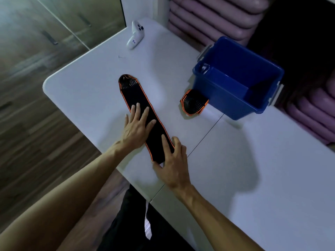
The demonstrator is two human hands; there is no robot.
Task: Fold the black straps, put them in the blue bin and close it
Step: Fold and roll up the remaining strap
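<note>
While I am pressing it flat, the long black fabric strap with thin orange edging [143, 115] is lying stretched out on the smooth white table [235, 169], its long axis running from the near edge by my body away and to the left, its rounded, ribbed far end pointing toward the table's far left corner. My left hand [137, 124] is resting palm down on the strap's middle, fingers spread apart and gripping nothing. My right hand [172, 160] is lying on the near end, fingers splayed over the cloth and thumb on the table beside it, not clamped either. A second, folded black strap with orange trim [194, 102] is sitting just beside the deep blue plastic bin [226, 98], touching its near wall. The bin is standing open, rectangular with grey latches. A white handheld controller [135, 36] is lying well apart at the far edge; its small markings are too blurred for me to read.
</note>
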